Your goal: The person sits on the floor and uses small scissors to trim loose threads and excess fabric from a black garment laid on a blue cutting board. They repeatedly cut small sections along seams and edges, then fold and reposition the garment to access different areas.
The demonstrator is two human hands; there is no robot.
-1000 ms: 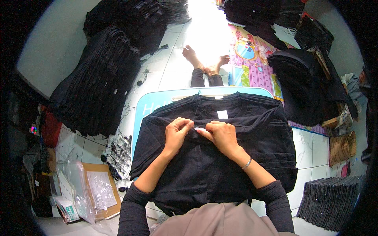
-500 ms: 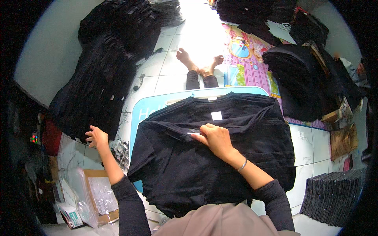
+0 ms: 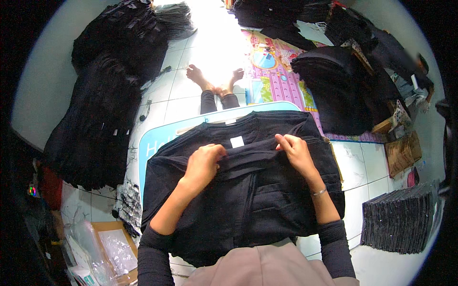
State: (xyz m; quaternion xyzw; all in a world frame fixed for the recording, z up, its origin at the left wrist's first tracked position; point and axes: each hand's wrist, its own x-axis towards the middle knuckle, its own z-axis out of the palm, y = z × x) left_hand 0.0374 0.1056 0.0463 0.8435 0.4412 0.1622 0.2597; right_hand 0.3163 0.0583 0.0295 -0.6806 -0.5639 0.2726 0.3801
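A black shirt [image 3: 205,214] lies spread over a light-blue low table [image 3: 157,133] across my lap, with more dark cloth layered beneath it. Inside its wide neck opening a white square label [image 3: 237,142] shows. My left hand [image 3: 204,167] is curled at the left part of the neck edge, fingers gathered on the cloth. On the opposite side my right hand [image 3: 296,151], with a bracelet at the wrist, pinches the same edge between thumb and fingers. A band of fabric is drawn up between the two hands.
Tall piles of black garments [image 3: 93,119] rise at the left, others [image 3: 334,90] at the right on a colourful mat [image 3: 274,78]. A stack of packed dark garments [image 3: 396,224] stands near right. Clear plastic bags [image 3: 117,252] lie near left. My feet [image 3: 202,78] rest beyond the table.
My left hand has come from beside the left pile onto the shirt's neck edge. My right hand has shifted rightward along it; the small pale piece at its fingers no longer shows.
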